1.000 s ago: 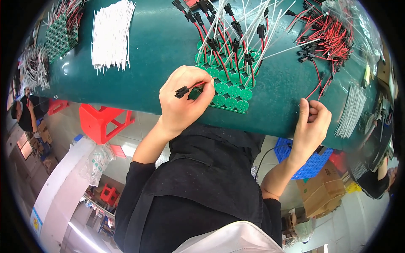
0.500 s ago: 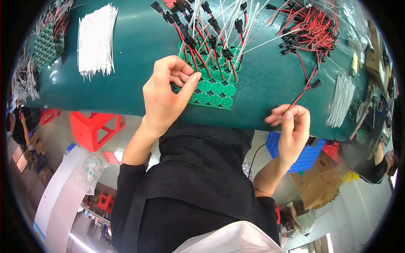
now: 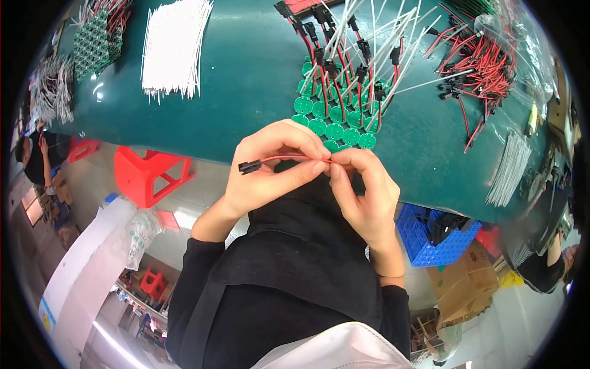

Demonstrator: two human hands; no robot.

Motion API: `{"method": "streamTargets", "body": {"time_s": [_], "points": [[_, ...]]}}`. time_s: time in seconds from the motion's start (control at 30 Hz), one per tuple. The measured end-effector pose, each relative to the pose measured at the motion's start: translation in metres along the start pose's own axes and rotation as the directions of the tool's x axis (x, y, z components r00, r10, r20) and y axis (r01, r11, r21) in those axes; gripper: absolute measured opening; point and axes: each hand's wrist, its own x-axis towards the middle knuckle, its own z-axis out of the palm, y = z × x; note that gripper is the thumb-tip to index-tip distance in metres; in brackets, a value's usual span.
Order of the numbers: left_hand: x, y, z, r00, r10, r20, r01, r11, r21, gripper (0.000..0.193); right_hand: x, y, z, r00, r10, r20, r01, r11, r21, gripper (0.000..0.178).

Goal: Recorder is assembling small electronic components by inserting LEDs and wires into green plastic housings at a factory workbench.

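Observation:
Between my two hands, in front of the bench edge, is a red-and-black connector cable (image 3: 284,157). My left hand (image 3: 270,166) pinches it between thumb and forefinger, its black plug end (image 3: 249,166) lying across the palm. With thumb and fingertips, my right hand (image 3: 365,190) grips the wire's other end, right against the left fingertips. Just beyond my hands lies a panel of green circuit boards (image 3: 334,131). Several cables with black plugs (image 3: 362,49) and thin white wires (image 3: 402,37) stand up from its far rows.
On the green bench (image 3: 246,74) lie a bundle of white wires (image 3: 175,49), a heap of red-black cables (image 3: 485,67) and grey wires (image 3: 510,169). Wired boards (image 3: 95,49) are at far left. Below stand a red stool (image 3: 147,178) and a blue crate (image 3: 430,243).
My right hand has brought a cable from the right to the middle. My left hand has drawn back from the panel and now pinches the cable too. The view has shifted.

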Motion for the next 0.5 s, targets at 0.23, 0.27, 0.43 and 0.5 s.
{"method": "streamTargets", "body": {"time_s": [0.23, 0.27, 0.43, 0.5], "points": [[0.015, -0.014, -0.019, 0.932, 0.217, -0.29, -0.101, 0.924, 0.369, 0.011, -0.002, 0.012, -0.019, 0.991, -0.046, -0.123, 0.012, 0.965, -0.264, 0.016], [0.016, -0.016, -0.02, 0.929, 0.226, -0.292, -0.087, 0.903, 0.421, 0.012, -0.004, 0.016, -0.022, 0.988, -0.033, -0.15, -0.009, 0.963, -0.27, 0.015], [0.018, -0.02, -0.019, 0.927, 0.262, -0.269, -0.103, 0.867, 0.488, 0.011, -0.011, 0.026, -0.026, 0.982, -0.005, -0.187, -0.049, 0.958, -0.284, 0.013], [0.018, -0.021, -0.019, 0.925, 0.268, -0.27, -0.104, 0.862, 0.497, 0.011, -0.011, 0.028, -0.024, 0.982, -0.015, -0.187, -0.04, 0.957, -0.286, 0.013]]}}
